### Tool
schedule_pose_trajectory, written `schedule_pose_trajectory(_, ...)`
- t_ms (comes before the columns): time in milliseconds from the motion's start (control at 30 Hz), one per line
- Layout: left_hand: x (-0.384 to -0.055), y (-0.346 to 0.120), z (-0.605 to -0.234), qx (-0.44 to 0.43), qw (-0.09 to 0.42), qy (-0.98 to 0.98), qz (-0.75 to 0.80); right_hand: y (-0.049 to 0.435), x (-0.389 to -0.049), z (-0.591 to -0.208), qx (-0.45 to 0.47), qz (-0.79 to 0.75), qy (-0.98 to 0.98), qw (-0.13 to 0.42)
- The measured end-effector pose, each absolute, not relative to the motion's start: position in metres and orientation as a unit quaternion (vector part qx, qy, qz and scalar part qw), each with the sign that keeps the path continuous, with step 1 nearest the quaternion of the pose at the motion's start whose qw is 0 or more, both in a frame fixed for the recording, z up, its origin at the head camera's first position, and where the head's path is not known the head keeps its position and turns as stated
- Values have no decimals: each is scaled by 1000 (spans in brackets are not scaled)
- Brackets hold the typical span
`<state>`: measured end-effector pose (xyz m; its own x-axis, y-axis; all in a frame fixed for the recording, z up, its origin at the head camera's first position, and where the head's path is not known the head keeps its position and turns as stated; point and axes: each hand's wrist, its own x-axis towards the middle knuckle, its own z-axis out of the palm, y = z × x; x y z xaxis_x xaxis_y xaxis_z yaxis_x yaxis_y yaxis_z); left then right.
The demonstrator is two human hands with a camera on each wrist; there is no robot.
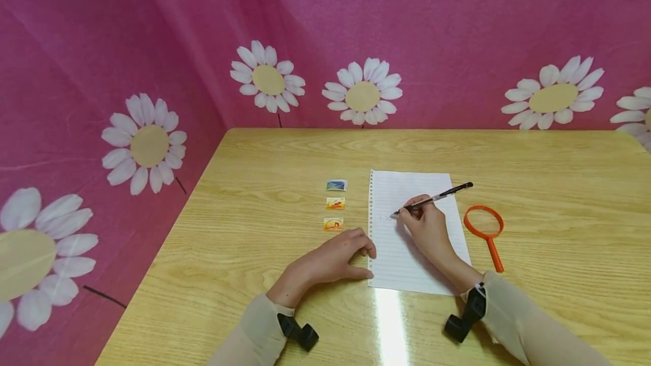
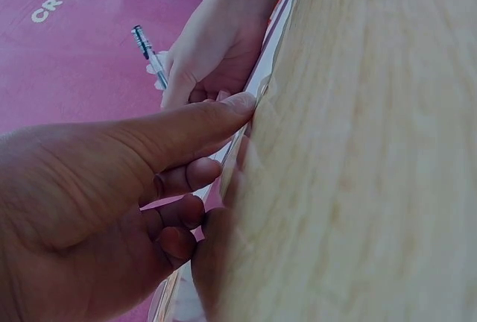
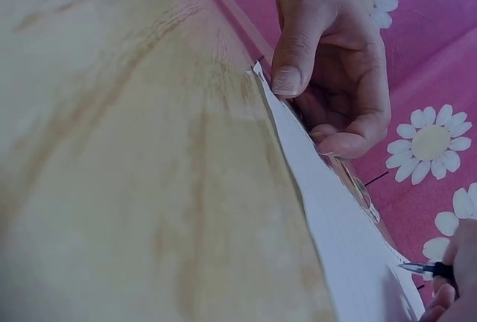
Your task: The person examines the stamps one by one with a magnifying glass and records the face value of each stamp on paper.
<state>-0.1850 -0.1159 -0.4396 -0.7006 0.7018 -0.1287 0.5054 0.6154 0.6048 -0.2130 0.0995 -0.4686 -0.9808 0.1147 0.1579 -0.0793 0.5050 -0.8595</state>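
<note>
A lined sheet of paper (image 1: 407,264) with a punched left edge lies on the wooden table. My right hand (image 1: 429,230) pinches a black-and-clear pen (image 1: 439,195), its tip on the paper at the end of a few faint written marks (image 1: 385,218). In the right wrist view the pen (image 3: 426,268) shows its pointed tip close over the sheet (image 3: 320,195). With fingers loosely bent, my left hand (image 1: 335,258) rests at the paper's left edge, thumb and fingertips touching it. The left wrist view shows the left thumb (image 2: 201,122) right at that edge.
Three small colourful stamp-like cards, a blue one (image 1: 337,185) and two yellow ones (image 1: 335,203), lie in a column left of the paper. An orange magnifying glass (image 1: 495,253) lies to its right. A pink curtain with daisies (image 1: 363,95) hangs behind the table (image 1: 244,185).
</note>
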Motion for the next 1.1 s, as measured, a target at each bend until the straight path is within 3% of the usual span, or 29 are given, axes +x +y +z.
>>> schedule_pose_trajectory(767,-184,-117,-440,352,168,878,278,103,-214,-466,-37,546,-835,64)
schedule_pose_trajectory(1100,-184,-117,-440,353,169,877,278,110,-211,-466,-18,604,-797,21)
